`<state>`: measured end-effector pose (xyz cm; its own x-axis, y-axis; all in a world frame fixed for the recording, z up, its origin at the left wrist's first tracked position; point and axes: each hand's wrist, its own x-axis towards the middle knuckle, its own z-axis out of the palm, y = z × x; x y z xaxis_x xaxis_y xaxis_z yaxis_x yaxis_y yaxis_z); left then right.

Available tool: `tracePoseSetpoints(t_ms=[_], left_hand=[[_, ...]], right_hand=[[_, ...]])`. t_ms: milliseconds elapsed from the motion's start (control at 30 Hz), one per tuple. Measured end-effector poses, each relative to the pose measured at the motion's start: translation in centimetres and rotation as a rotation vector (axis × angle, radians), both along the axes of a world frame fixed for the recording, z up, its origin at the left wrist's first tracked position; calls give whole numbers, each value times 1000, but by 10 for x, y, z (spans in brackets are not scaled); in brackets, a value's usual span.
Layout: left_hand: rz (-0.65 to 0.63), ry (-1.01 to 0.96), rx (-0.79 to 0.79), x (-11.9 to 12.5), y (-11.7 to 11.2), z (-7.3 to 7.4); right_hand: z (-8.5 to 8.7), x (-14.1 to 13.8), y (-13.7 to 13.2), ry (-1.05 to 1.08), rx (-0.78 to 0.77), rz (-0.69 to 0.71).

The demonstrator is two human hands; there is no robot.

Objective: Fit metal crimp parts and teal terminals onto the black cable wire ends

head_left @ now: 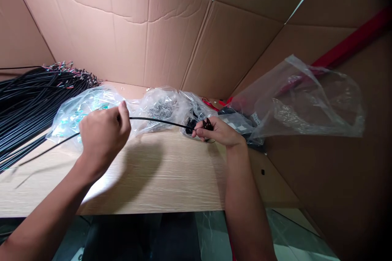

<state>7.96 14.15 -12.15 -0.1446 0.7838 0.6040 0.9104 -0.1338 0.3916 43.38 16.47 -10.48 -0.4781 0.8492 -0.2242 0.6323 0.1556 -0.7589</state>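
two hands (pixel 102 142) (pixel 218 131) — one black cable (pixel 157 120), seemingly

Wire bundle (pixel 33 102) on left, plastic bags (pixel 162 108) right

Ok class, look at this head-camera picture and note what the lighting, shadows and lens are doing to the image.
In the head view, the left hand throws a broad, soft-edged shadow across the wood-grain tabletop, with a bright, washed-out patch nearby; the clear plastic bag catches glare; the wide lens bends the cardboard panels; the right corners fall dark.
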Motion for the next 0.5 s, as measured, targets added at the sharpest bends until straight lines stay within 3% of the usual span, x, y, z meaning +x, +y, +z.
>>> tracePoseSetpoints(t_ms=[100,267,500], left_hand=[[-144,77,9,27,0,-3],[-542,371,-115,79,7,-19],[-633,437,-483,110,16,-36]], right_hand=[[-6,-18,4,86,43,-100],[-21,-32,15,285,46,-244],[-33,-25,25,442,117,-446]])
